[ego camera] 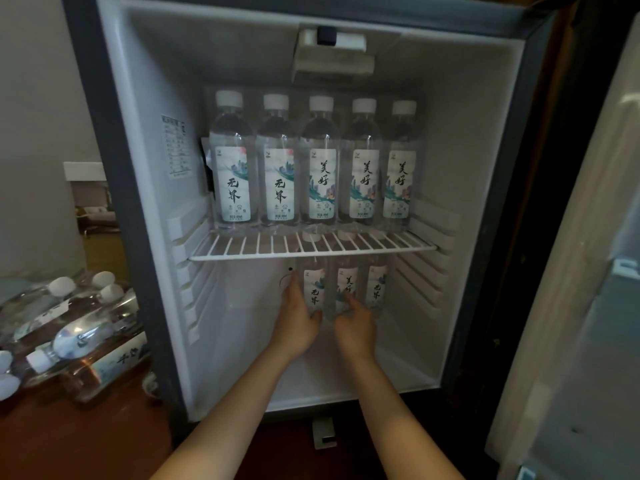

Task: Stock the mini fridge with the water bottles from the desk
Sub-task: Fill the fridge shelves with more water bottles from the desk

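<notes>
Dark wood of the desk (69, 438) lies nearest, low and well to the left of both hands. On it is a heap of loose water bottles (83, 334), lying on their sides and not yet stocked. Both forearms reach past the desk into the lower compartment of the open mini fridge (114, 202).

The left hand (298, 323) cups the left lower bottle (313, 289), with its fingers running up the bottle's left side and its thumb across the front near the base. Just to its right, the right hand (355, 327) has its fingers on the front of the middle lower bottle (346, 282). Whether they wrap round it or only touch it cannot be told from behind. A third lower bottle (376, 289) stands upright just right of that hand, untouched.

Above the hands runs the wire shelf (311, 252), and on it stands a full top row of five bottles (322, 168), upright with their labels forward. The fridge door (571, 306) hangs open far to the right.

The step in hand looks like seating and squaring bottles at the back of the lower compartment. Bare floor to the left of the left hand leaves room for more. The next move would call for letting go without tipping the row, drawing both hands out under the shelf, and reaching left to the desk for another bottle.
</notes>
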Demonstrator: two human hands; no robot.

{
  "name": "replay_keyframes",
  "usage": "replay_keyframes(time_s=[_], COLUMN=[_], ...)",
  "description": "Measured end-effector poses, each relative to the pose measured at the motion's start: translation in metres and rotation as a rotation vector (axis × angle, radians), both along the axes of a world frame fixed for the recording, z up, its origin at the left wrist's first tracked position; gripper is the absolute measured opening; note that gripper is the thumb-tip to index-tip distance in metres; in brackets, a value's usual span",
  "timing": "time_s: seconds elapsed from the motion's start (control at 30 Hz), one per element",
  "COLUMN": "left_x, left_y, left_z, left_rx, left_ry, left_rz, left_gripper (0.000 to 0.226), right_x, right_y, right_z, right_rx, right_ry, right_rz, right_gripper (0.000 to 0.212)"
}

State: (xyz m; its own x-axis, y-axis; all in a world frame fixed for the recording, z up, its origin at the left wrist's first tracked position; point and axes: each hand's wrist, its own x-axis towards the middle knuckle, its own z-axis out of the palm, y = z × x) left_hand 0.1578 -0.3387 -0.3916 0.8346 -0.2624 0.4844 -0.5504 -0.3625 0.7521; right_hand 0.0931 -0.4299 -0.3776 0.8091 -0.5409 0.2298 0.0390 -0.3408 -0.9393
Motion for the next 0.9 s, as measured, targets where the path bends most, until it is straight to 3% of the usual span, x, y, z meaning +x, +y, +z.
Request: replay_keyframes(time_s=[0.3,0.53,0.7,0.9], left_x=[-0.009,-0.036,-0.086,-0.133], left_y=[0.011,0.041,0.093,0.204], left_z=[0.01,0.005,-0.002,0.006], left_rx=[0.11,0.206,0.049,0.046], left_ry=[0.049,0.143,0.152,0.147], left_rz=[-0.17,-0.099,-0.074,0.109], left_gripper=[0.092,0.06,0.042,0.024], right_x=[-0.008,-0.022,-0.035,-0.052], right_y=[0.0,0.027,0.074,0.143], right_z=[0.011,0.006,-0.001,-0.003], right_rx=[-0.133,-0.026,0.017,0.079], right_ry=[0.041,0.148,0.137,0.233], right_rz=[0.127,0.15,0.277,0.48], right_gripper=[0.043,0.038,0.026,0.036])
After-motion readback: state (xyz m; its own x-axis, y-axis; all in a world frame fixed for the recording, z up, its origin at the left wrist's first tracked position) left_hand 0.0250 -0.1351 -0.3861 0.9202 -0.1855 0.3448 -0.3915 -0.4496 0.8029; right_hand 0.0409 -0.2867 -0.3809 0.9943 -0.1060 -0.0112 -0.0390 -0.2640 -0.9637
